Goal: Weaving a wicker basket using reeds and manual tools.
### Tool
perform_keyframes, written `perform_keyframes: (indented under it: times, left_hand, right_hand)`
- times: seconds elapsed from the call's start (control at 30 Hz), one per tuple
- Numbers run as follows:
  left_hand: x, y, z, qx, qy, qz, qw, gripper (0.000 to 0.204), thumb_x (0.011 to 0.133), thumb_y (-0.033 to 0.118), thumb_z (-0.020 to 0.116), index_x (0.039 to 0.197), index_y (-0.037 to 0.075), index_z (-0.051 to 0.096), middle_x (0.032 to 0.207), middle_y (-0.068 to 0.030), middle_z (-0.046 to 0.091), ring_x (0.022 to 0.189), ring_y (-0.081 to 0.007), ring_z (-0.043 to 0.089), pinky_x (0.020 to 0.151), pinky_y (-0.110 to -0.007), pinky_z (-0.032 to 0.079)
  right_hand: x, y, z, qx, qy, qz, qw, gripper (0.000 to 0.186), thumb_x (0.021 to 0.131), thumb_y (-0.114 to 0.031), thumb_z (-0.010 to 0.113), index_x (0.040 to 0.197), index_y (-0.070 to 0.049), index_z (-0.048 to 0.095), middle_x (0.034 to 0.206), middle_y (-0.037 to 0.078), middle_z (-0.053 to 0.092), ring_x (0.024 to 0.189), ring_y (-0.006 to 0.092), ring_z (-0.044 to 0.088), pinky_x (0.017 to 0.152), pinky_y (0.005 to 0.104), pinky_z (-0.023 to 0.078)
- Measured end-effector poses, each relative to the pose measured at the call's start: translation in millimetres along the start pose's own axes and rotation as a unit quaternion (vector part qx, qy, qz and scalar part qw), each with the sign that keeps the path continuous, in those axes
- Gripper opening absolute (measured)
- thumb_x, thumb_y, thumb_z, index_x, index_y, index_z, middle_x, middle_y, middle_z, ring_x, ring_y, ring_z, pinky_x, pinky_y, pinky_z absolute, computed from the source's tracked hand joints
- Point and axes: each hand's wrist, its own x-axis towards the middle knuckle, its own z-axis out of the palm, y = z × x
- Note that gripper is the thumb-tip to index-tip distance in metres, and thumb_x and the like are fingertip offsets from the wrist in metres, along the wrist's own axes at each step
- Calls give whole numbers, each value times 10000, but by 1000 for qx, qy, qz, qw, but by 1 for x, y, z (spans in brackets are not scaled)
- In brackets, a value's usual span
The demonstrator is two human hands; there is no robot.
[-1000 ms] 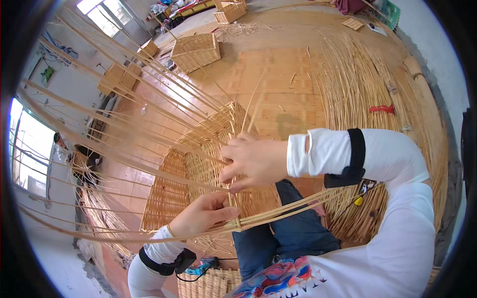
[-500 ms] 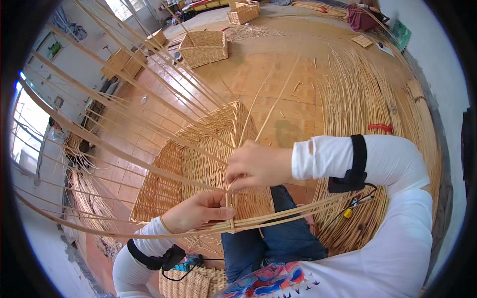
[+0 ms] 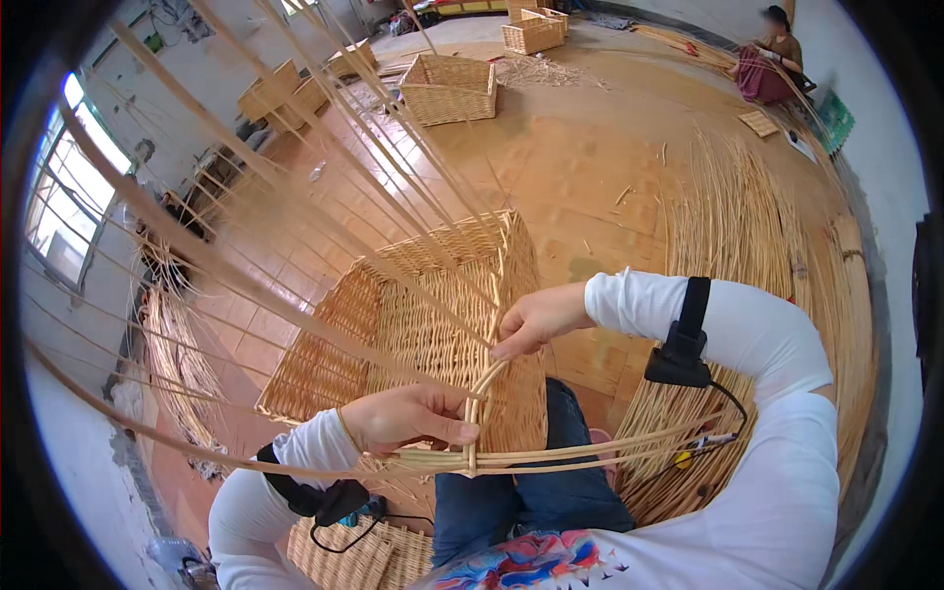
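A woven wicker basket (image 3: pixel 317 356) lies tilted before my knees, with long pale rods (image 3: pixel 324 211) sticking out from its rim and fanning to the upper left. My left hand (image 3: pixel 418 418) is closed on the basket's near edge, thumb pressed by an upright rod where several rods cross. The right hand (image 3: pixel 541 320), just beyond it, pinches a bent rod (image 3: pixel 484 378) that curves up from that crossing along the right-hand side. Several loose rod ends (image 3: pixel 610 450) run right across my lap.
A large bundle of rods (image 3: pixel 742 246) lies on the floor at right. Finished baskets (image 3: pixel 447 93) stand farther back. A seated person (image 3: pixel 772 64) is at the far right. A flat woven panel (image 3: pixel 344 560) lies beside my left leg. Windows are at left.
My right hand has shifted slightly right, and the rod under it now shows as a bent curve. Two rods standing beyond that hand are gone from there. The view has tilted up.
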Motion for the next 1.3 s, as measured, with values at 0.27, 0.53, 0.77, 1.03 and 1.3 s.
perform_keyframes:
  times: [0.27, 0.53, 0.77, 1.03, 1.3]
  left_hand:
    - [-7, -16, 32, 265, 333, 219, 878, 248, 875, 234, 712, 951, 25, 603, 944, -42, 611, 753, -159, 588, 700, -256, 476]
    - [-20, -18, 59, 380, 335, 282, 815, 280, 880, 101, 654, 1132, -18, 631, 1279, -188, 584, 859, -290, 687, 727, -334, 559]
    - [-26, -12, 62, 465, 274, 341, 770, 418, 866, 161, 694, 1226, -18, 582, 1298, -203, 547, 848, -271, 686, 706, -316, 558]
    - [-22, 2, 65, 427, 318, 383, 755, 319, 824, 155, 746, 1093, 12, 652, 1206, -171, 611, 836, -206, 670, 710, -303, 552]
    - [-27, 9, 84, 451, 356, 343, 743, 300, 830, 169, 741, 1073, 11, 659, 1076, -139, 686, 772, -177, 647, 683, -288, 522]
  right_hand:
    - [1, 7, 20, -357, 341, -94, 865, 564, 824, -605, 619, 952, -56, 610, 1016, 138, 587, 931, 285, 601, 812, 397, 469]
    - [-74, -60, 14, -304, 183, -109, 929, 419, 924, -403, 550, 965, 4, 641, 928, 170, 675, 845, 285, 658, 760, 412, 518]
    - [-139, -52, 176, 239, 153, 53, 957, 476, 998, -422, 460, 923, 8, 647, 782, 73, 671, 614, 172, 650, 545, 313, 529]
    - [-77, 9, 225, 689, 265, -205, 643, 402, 1007, -399, 451, 1073, -30, 596, 886, 82, 651, 790, 208, 642, 740, 360, 523]
    - [-110, -30, 220, 187, 580, -267, 747, 299, 1005, -274, 502, 1104, -9, 599, 884, 76, 652, 721, 147, 618, 634, 271, 512]
